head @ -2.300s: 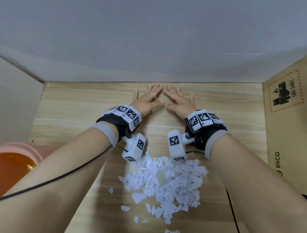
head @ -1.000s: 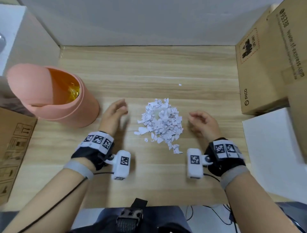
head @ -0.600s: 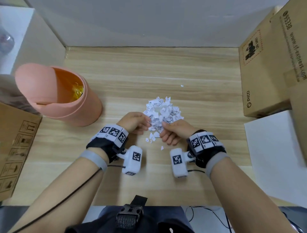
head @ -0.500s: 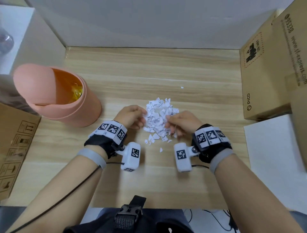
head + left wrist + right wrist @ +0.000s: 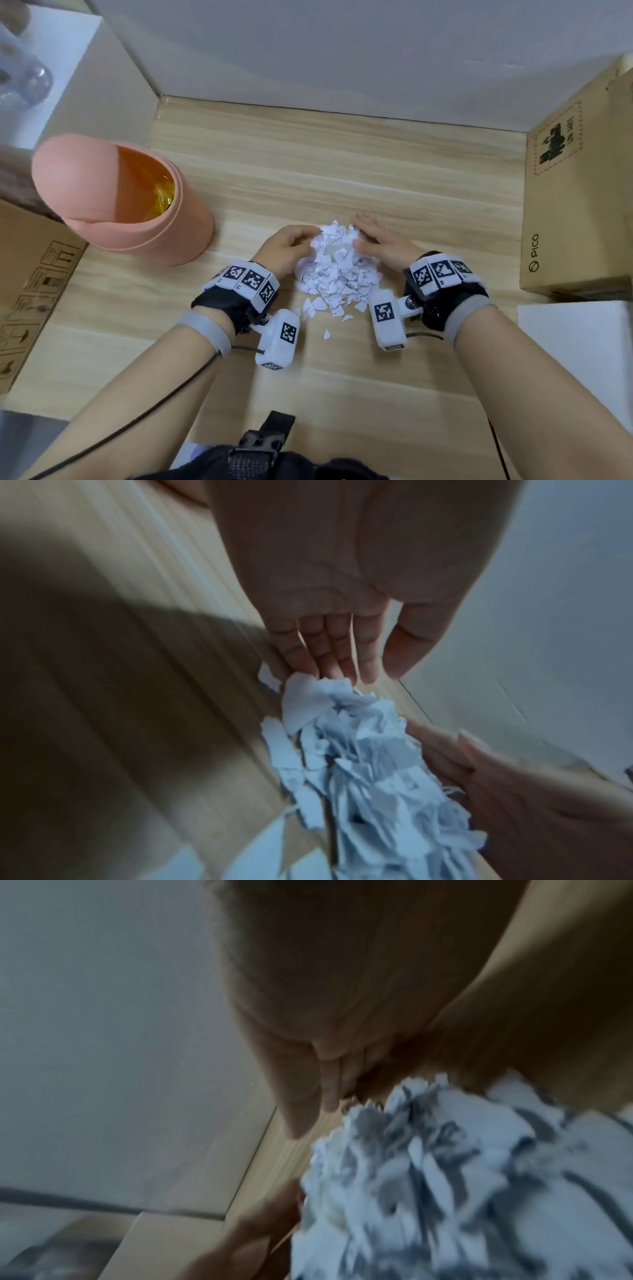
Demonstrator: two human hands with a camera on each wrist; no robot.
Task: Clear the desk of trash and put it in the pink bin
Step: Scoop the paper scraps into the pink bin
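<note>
Scraps of torn white paper (image 5: 337,270) are lying heaped on the wooden desk (image 5: 342,178), right of the pink plastic bin (image 5: 137,219). Left hand (image 5: 286,245) and right hand (image 5: 383,241) are pressing its flanks, fingers straight and together; weightless and loose, it probably needs scooping from underneath

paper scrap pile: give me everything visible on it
The paper scrap pile is a loose heap of small torn white pieces, some with faint print, lying mid-desk to the right of the pink bin. The left hand and right hand press against its opposite sides with fairly straight fingers, mounding it. Several stray scraps lie apart on its near side.
</note>
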